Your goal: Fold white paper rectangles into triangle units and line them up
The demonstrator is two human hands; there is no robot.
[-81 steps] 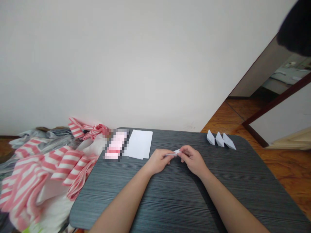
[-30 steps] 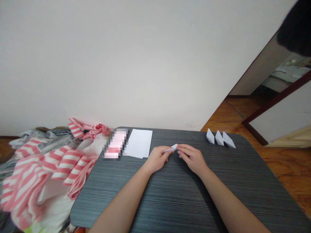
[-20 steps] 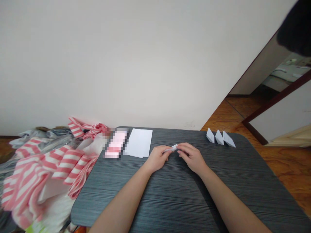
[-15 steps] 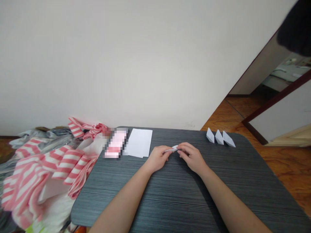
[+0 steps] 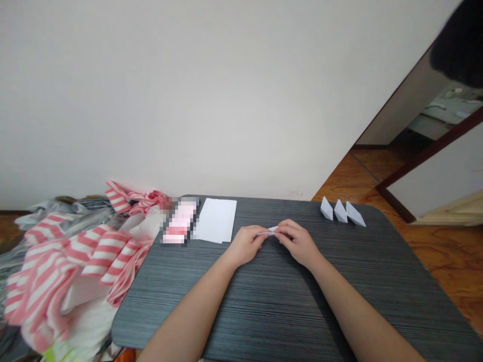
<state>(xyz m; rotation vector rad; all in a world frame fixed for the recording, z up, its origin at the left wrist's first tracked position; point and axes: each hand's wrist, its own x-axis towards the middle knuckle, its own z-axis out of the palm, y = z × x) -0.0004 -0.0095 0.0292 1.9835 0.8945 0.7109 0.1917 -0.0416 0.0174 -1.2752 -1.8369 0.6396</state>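
Both hands meet over the far middle of the dark striped table (image 5: pixel 271 306). My left hand (image 5: pixel 246 245) and my right hand (image 5: pixel 298 242) pinch a small folded piece of white paper (image 5: pixel 268 231) between their fingertips, just above the tabletop. Most of the paper is hidden by the fingers. A stack of white paper sheets (image 5: pixel 216 220) lies to the left of my hands. Three folded white paper shapes (image 5: pixel 341 212) stand in a row at the table's far right.
A pink blurred flat object (image 5: pixel 180 224) lies beside the paper stack. Red-and-white striped cloth and plastic bags (image 5: pixel 75 261) are piled off the table's left edge. A white wall stands behind; wooden floor (image 5: pixel 445 251) and a doorway lie to the right.
The hands have stayed together on the folded paper, with only small finger shifts. The right fingers now cover more of the paper. The view has drifted slightly.
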